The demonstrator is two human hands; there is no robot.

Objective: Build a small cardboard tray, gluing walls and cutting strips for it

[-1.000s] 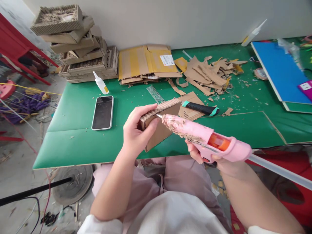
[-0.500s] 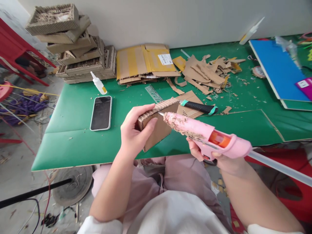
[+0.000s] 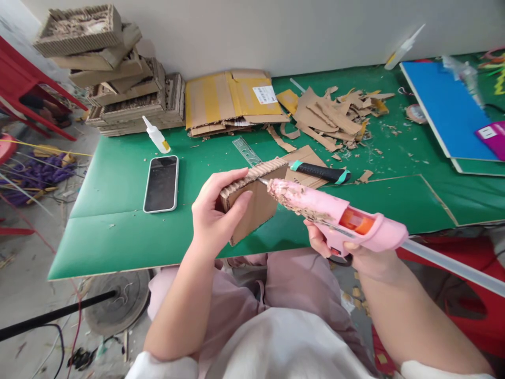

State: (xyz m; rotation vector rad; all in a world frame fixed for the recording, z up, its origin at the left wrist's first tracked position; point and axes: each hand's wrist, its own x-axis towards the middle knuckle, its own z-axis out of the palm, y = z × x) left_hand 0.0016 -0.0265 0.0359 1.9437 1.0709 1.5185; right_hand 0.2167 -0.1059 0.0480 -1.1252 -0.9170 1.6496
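Compared with one second ago, both hands are sitting a little lower and more to the left in the head view, and the nozzle of the pink hot glue gun (image 3: 335, 218) is resting slightly further along the top edge of the cardboard piece (image 3: 254, 197), while the things on the desk (image 3: 126, 231) are shifting only with the camera. The left hand (image 3: 215, 213) is grasping the cardboard piece by its left end, thumb on top and fingers at the front, holding it in the air just above the near edge of the desk. The right hand (image 3: 343, 247) is clenched around the grip of the glue gun, whose metal tip is touching the corrugated top edge. In my judgement, the main danger is a burn: the left thumb is lying near the hot tip, so glue that is running along the edge could reach the skin. Glue may also be dripping on the lap below, because the piece is not supported by the desk. The trigger finger is hidden under the gun body, so I cannot tell if it is pressing. The glue bead itself is too small to make out, and the back face of the cardboard is hidden.
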